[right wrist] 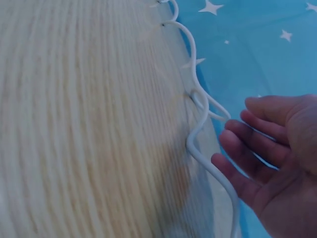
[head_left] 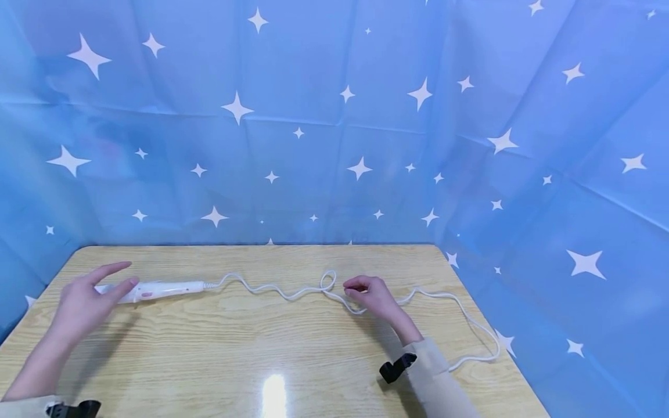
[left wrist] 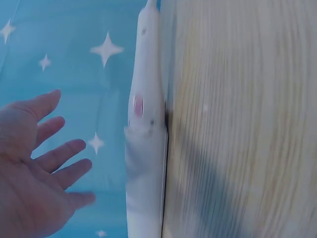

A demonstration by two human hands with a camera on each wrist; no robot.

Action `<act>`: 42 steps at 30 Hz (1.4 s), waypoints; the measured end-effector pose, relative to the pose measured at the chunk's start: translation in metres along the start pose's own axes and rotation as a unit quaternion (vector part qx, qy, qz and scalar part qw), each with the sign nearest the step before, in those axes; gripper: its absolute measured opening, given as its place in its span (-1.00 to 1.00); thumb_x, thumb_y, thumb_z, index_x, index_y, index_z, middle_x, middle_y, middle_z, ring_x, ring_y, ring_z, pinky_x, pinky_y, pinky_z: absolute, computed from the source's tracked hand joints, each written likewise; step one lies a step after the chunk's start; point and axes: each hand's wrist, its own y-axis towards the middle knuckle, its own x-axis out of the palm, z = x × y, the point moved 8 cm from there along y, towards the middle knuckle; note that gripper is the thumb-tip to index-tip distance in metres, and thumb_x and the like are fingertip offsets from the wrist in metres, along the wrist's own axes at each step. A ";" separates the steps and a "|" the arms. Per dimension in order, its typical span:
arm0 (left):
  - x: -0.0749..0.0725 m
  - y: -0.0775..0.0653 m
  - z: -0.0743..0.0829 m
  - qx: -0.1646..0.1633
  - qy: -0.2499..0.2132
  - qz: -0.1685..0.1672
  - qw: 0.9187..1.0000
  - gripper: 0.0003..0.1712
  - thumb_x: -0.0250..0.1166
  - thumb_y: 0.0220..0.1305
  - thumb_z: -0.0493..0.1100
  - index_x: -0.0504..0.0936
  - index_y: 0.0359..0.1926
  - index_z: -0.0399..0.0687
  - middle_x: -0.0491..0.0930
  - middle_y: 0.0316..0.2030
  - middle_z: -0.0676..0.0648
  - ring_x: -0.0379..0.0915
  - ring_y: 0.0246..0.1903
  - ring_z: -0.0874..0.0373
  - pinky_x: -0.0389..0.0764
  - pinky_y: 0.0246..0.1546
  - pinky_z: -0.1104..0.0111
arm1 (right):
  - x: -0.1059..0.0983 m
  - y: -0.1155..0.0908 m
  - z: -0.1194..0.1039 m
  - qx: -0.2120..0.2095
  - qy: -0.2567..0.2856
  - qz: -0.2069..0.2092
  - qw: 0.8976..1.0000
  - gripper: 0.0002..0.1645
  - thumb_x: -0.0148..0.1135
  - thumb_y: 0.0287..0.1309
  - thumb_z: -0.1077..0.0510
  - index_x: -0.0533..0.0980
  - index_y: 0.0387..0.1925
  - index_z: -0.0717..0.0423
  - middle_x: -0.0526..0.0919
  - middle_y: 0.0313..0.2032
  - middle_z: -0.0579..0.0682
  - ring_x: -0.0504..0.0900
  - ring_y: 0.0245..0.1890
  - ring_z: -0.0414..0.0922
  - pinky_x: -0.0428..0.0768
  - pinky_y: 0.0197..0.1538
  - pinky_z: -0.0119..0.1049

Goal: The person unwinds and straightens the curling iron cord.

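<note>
Head view shows one white wand-shaped appliance (head_left: 157,289) lying flat toward the left of a wooden table (head_left: 272,348), its one white cord (head_left: 272,289) running rightward in loose waves, forming a single small loop near the middle, then curving round to the table's right edge. Left hand (head_left: 86,302) hovers just at the appliance's butt end, fingers straight and spread, gripping nothing; the left wrist view confirms the palm is apart from the body of the tool. Right hand (head_left: 372,296) sits over the cord beyond the loop, fingers loosely curled; the right wrist view shows the fingertips (right wrist: 233,163) beside the cord with no closed pinch evident, so it is judged to hold nothing yet. To take hold well, in the inspector's judgement, the left hand should settle on the handle to steady it while the right closes on the cord without tightening the loop into a knot. Count: one appliance, one cord, two hands. Blue star-printed sheeting (head_left: 334,116) surrounds the table.
</note>
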 end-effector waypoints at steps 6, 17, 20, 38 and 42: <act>0.033 0.002 0.034 0.075 -0.029 -0.052 0.995 -0.41 0.35 0.43 -0.08 0.49 0.31 -0.37 0.48 0.12 -0.61 0.60 -0.21 -0.39 0.54 0.05 -0.36 | 0.008 0.002 0.000 -0.008 -0.007 -0.009 1.000 -0.72 0.31 0.36 0.24 0.68 0.03 0.31 0.75 -0.05 0.13 0.71 -0.09 0.00 0.74 -0.07 -0.34; 0.069 -0.002 0.049 0.115 -0.047 -0.119 0.985 -0.43 0.41 0.34 -0.18 0.53 0.29 -0.33 0.41 0.28 -0.52 0.12 0.33 -0.62 -0.18 0.33 -0.59 | 0.023 0.004 0.000 -0.014 -0.001 -0.026 1.000 -0.73 0.28 0.40 0.23 0.69 0.04 0.25 0.76 -0.06 0.10 0.71 -0.09 -0.02 0.75 -0.09 -0.31; 0.072 -0.001 0.048 0.119 -0.052 -0.125 0.984 -0.43 0.41 0.34 -0.18 0.53 0.29 -0.33 0.47 0.26 -0.45 0.14 0.33 -0.60 -0.22 0.35 -0.57 | 0.027 0.006 0.000 -0.012 -0.003 -0.034 0.999 -0.76 0.28 0.39 0.25 0.70 0.02 0.23 0.76 -0.09 0.05 0.70 -0.15 -0.10 0.72 -0.18 -0.37; 0.077 -0.004 0.032 0.126 -0.060 -0.155 0.978 -0.43 0.38 0.35 -0.21 0.51 0.28 -0.42 0.32 0.34 -0.55 0.03 0.37 -0.60 -0.39 0.45 -0.44 | 0.041 0.015 -0.001 -0.011 -0.076 -0.040 0.996 -0.83 0.28 0.36 0.30 0.75 -0.14 0.23 0.75 -0.36 -0.07 0.51 -0.45 -0.28 0.53 -0.43 -0.46; 0.077 -0.002 0.034 0.119 -0.060 -0.160 0.978 -0.42 0.37 0.36 -0.21 0.49 0.30 -0.43 0.32 0.34 -0.55 0.01 0.39 -0.59 -0.40 0.45 -0.44 | 0.040 0.014 -0.001 -0.006 -0.070 -0.032 0.997 -0.83 0.29 0.36 0.29 0.75 -0.13 0.22 0.75 -0.33 -0.07 0.54 -0.42 -0.27 0.55 -0.41 -0.45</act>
